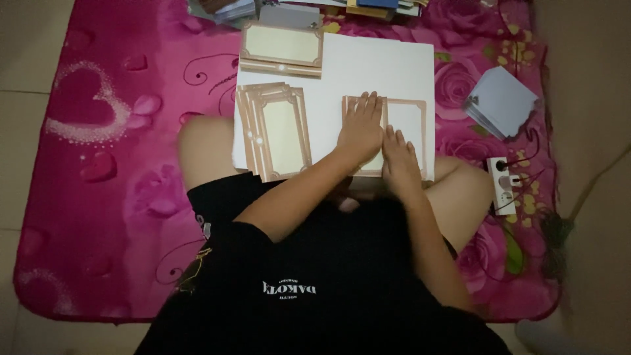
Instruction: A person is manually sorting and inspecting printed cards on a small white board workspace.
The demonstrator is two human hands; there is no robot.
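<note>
A white board [368, 66] rests across my knees. On its right part lies a cream card with a tan ornate border [411, 125]. My left hand [361, 125] presses flat on the card's left half, fingers together and pointing away. Beside it, my right hand [399, 158] lies flat on the card's lower middle. Neither hand grips anything. A fanned stack of similar bordered cards [276, 131] sits on the board's left side. Another stack of the same cards [281, 47] lies at the board's far left corner.
I sit on a pink mat with roses and hearts [112, 144]. A pile of pale blue-grey sheets [503, 102] lies to the right. A white power strip with plugs [505, 184] sits by my right knee. Books and papers [309, 10] are stacked at the far edge.
</note>
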